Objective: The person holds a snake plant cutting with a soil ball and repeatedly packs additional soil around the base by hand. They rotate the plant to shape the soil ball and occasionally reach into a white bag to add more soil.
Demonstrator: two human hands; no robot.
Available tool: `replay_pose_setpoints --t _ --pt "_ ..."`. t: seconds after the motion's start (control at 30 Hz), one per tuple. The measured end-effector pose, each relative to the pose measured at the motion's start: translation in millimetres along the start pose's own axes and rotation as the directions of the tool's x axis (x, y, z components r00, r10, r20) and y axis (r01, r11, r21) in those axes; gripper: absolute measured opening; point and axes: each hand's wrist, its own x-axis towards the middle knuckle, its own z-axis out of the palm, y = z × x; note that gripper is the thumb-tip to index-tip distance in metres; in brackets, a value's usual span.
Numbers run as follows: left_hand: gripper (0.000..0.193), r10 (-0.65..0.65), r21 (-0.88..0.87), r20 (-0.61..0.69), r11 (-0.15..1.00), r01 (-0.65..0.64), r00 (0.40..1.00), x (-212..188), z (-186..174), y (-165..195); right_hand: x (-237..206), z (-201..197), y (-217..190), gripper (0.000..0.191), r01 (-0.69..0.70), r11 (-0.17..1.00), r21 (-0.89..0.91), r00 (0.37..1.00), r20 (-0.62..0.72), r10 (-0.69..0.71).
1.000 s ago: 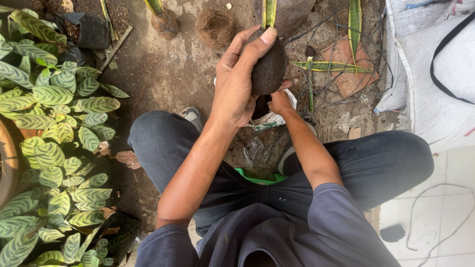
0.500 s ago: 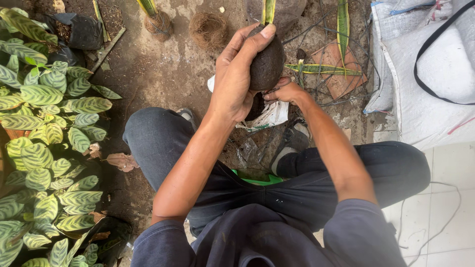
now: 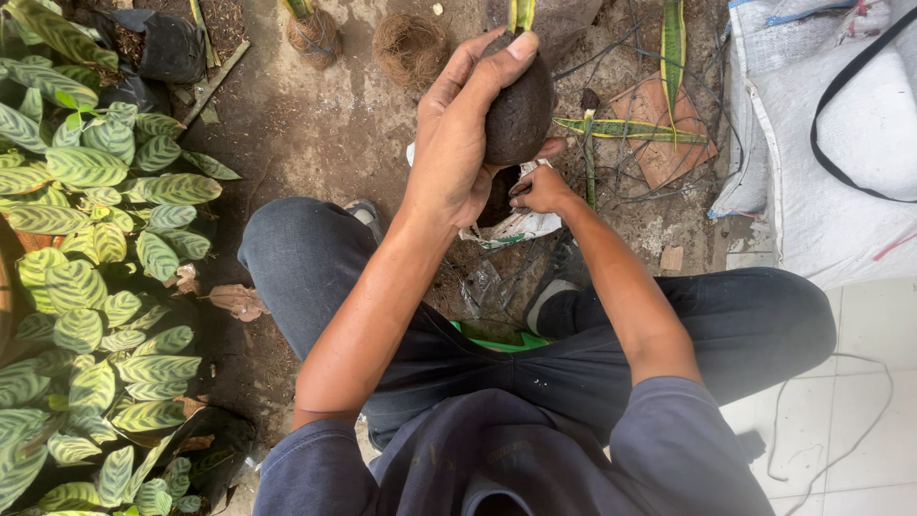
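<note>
The left hand (image 3: 458,143) is wrapped around a dark soil ball (image 3: 519,110) in the upper middle of the frame, fingers curled over its left flank and the thumb (image 3: 521,48) pressed across the top. From the ball's upper end a pair of stiff yellow-green leaves (image 3: 521,13) runs out of the top edge of the picture. The right hand (image 3: 541,189) sits just below the ball with its fingers pinched together at the underside — whether they grip something thin there or only press the soil, I cannot tell.

Judging from this, the step in hand is shaping or binding the root ball while it is held off the ground. The next move would call for a steady left-hand grip so the ball does not crumble, with the right hand working round the lower end.

The ball's long axis runs from the lower middle toward the top of the frame, leaf end pointing up and away from the person, root end down toward the right hand.

Below both hands lies a crumpled white plastic bag (image 3: 511,227) on the bare earth. A finished fibre-wrapped ball (image 3: 313,36) and a coir nest (image 3: 411,46) sit in the upper left-centre — a striped-leaf plant (image 3: 86,248) fills the left edge, a white sack (image 3: 831,153) the upper right.
</note>
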Motion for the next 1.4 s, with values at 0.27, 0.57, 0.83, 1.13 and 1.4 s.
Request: replay_pose_setpoints --t 0.27,0.57,0.83,1.13,1.4 --pt "0.043 -0.030 -0.018 -0.011 0.999 0.030 0.999 3.6 -3.4 -1.5 3.1 15.6 -1.2 0.025 -0.061 0.997 0.042 0.971 -0.227 0.069" --pt "0.043 -0.018 -0.050 -0.006 0.999 0.018 1.000 6.2 -5.7 -4.3 12.4 23.1 7.4 0.019 -0.041 0.863 0.504 0.957 -0.229 0.179" --pt "0.041 -0.008 -0.049 -0.013 0.999 0.007 1.000 7.5 -6.9 -6.5 11.3 22.6 -1.1 0.026 -0.124 0.919 0.375 0.939 -0.255 0.230" --pt "0.042 -0.024 -0.026 -0.015 0.999 0.023 1.000 7.3 -5.6 -7.6 17.2 23.1 3.5 0.022 -0.049 0.975 0.218 0.929 -0.349 0.125" --pt "0.042 -0.042 -0.020 -0.028 0.999 0.042 0.999 7.0 -5.9 -7.3 20.4 32.0 0.8 0.029 -0.010 0.994 0.105 0.933 -0.357 0.047"
